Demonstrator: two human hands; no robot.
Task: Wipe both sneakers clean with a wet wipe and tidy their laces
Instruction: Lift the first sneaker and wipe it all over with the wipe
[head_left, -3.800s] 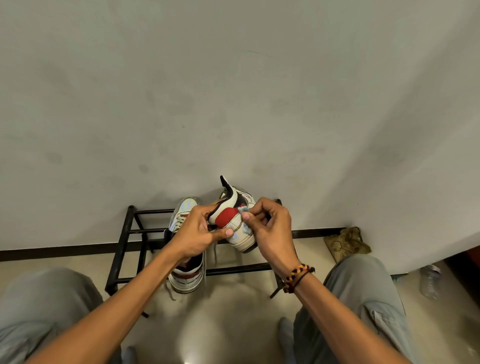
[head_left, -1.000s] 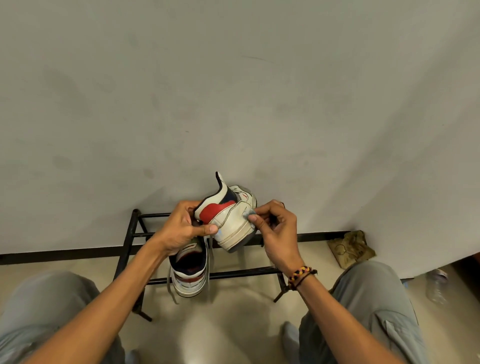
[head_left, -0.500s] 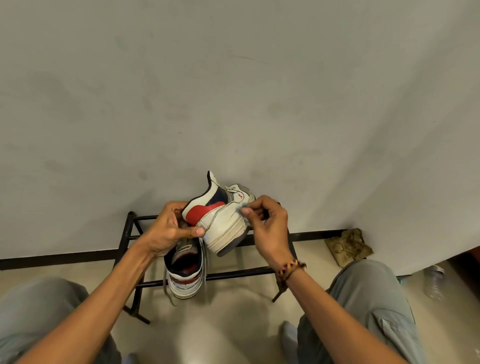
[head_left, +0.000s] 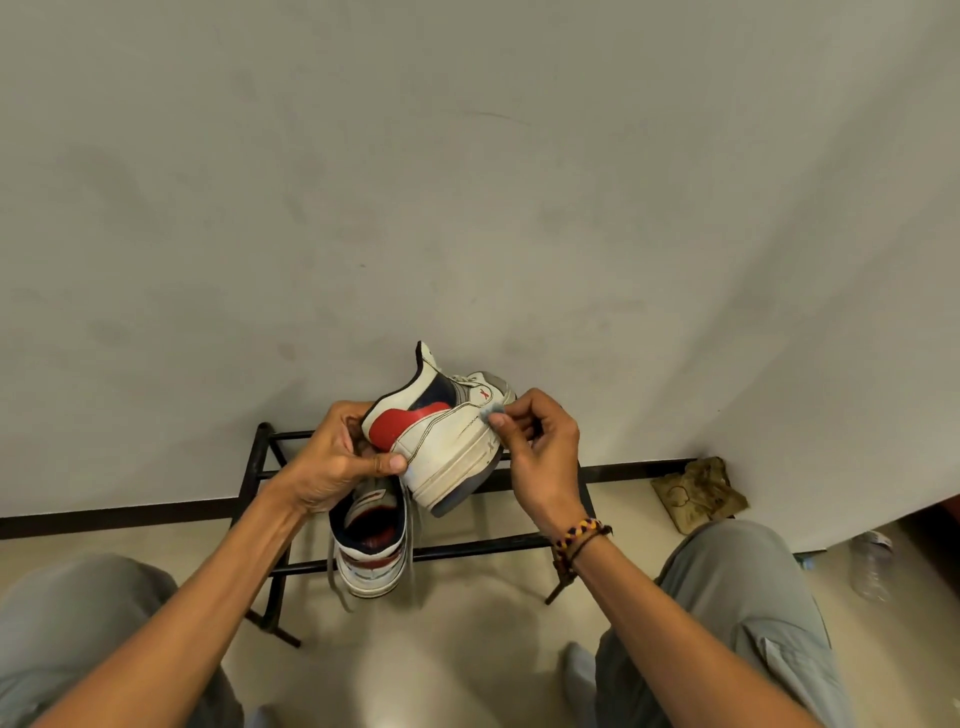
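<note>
Your left hand grips the sneaker; at its 3 o'clock, your right hand presses a wipe.

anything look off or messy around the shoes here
The sneaker on the rack has untied laces dangling loose below the rack. The held sneaker shows dark scuffs along its side. A crumpled cloth lies on the floor by the wall.

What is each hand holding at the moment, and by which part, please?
The left hand holds the raised sneaker at its heel; the right hand pinches a wet wipe against its side.
</note>
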